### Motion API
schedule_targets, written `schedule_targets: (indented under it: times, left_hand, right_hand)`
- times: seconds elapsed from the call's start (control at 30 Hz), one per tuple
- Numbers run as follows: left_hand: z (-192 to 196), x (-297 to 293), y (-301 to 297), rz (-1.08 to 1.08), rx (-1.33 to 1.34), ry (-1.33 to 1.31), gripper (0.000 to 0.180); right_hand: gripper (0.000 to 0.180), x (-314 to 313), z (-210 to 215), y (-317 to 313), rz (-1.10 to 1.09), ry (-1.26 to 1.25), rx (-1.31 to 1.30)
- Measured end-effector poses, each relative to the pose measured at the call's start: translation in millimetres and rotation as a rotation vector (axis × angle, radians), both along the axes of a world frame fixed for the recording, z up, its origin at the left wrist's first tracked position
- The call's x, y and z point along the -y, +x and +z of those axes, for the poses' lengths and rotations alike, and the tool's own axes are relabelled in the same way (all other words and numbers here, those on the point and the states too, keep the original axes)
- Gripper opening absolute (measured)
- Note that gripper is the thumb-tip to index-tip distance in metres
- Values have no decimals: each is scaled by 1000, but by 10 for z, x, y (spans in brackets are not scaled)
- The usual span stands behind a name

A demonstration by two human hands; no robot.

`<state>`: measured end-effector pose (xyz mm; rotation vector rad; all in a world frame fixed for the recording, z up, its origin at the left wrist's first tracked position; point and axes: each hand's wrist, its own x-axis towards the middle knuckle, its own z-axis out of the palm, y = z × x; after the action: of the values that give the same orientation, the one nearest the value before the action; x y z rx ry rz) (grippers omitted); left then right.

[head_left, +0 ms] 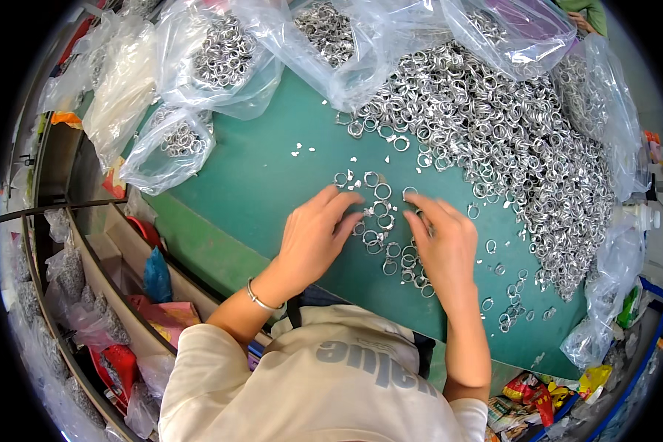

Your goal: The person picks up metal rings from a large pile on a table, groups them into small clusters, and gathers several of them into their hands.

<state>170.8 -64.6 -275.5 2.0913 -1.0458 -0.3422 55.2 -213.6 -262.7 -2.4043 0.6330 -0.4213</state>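
Both hands flat, fingers spread, palms down on small silver metal rings (381,221) lying flat on green table (258,184); left hand (313,239) & right hand (442,247) grip nothing. Rings are round, no long axis; big ring pile (508,140) sits beyond the right hand.

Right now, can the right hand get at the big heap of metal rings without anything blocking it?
Probably yes. The right hand lies flat on the green table among loose rings, and the big heap of rings starts just beyond its fingertips. Only scattered rings lie between; the plastic bags sit farther back.
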Motion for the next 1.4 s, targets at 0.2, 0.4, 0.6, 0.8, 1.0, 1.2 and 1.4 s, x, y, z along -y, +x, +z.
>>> schedule_targets:
  times: [0.2, 0.4, 0.6, 0.8, 1.0, 1.2, 1.4]
  left_hand:
    - [38, 114, 182, 3, 124, 40, 23]
    - [-83, 222, 292, -112, 299, -4, 21]
    - [54, 143, 463, -81, -739, -290, 10]
    - [-79, -279, 448, 2, -1792, -730, 31]
    - [-44, -270, 176, 69, -1256, -297, 17]
    - [-121, -291, 34, 58, -897, -297, 20]
    - [53, -324, 27, 128, -1628, -433, 22]
  right_hand:
    - [13, 74, -89, 225, 206, -128, -129]
    - [8, 193, -9, 137, 92, 231, -19]
    - [12, 64, 170, 71, 112, 456, -84]
    - [19, -217, 169, -67, 243, 7, -170]
    - [14, -382, -43, 7, 199, -154, -182]
    - [11, -358, 10, 69, 280, -244, -206]
    - [6, -61, 83, -160, 26, 730, 73]
